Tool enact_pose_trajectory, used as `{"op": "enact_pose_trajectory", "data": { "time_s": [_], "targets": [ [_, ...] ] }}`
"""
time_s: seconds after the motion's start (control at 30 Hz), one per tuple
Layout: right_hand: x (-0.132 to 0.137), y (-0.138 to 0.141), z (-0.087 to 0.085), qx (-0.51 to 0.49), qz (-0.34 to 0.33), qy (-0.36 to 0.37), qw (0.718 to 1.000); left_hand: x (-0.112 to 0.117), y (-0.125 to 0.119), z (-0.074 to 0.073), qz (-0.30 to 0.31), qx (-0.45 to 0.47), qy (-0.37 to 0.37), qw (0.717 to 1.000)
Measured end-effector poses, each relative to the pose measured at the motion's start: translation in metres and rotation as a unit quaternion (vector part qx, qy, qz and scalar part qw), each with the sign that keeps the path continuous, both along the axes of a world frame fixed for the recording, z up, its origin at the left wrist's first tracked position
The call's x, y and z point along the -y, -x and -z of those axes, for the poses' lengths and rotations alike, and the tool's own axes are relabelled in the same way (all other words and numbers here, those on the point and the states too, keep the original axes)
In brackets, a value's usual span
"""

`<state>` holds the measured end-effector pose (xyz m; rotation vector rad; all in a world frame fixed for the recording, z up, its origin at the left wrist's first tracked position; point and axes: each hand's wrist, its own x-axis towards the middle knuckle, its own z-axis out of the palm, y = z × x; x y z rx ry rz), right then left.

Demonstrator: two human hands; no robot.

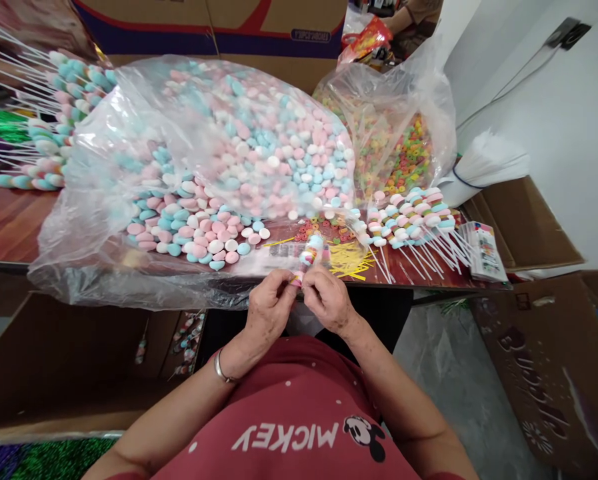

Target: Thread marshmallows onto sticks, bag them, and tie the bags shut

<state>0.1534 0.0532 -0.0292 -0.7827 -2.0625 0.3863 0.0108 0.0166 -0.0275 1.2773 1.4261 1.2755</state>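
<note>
Just beyond the person's lap, the bare left hand and bare right hand meet at the near edge of the red-brown wooden desk, the thumb and forefinger of each pressed together, both pinching a small pink and yellow piece between them; exactly what each fingertip grips is partly hidden. From this pinch, a short stack of pale blue, white and multicoloured round candies points straight ahead, its long axis running away from the body and leaning slightly to the right, so the right hand is the nearer one; whether its far end touches the desk I cannot tell. Just right of the stack lie thin, flat yellow strips, and just past its far end are small red, orange and green ring candies. Farther off, to the left and ahead, a large clear plastic bag spreads over pink, blue and white oval candies.
</note>
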Motion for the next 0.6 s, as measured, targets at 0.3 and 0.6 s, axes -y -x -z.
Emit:
{"op": "enact_pose_trajectory", "data": {
  "time_s": [0.3,0.6],
  "targets": [
    [0.044,0.010,-0.017,-0.027,0.110,0.294,0.949,-0.006,-0.001,-0.009,-0.063,0.028,0.015,0.998],
    [0.040,0.011,-0.013,-0.215,0.056,0.523,0.823,-0.002,-0.005,-0.009,-0.001,-0.074,-0.053,0.996]
  ]
}}
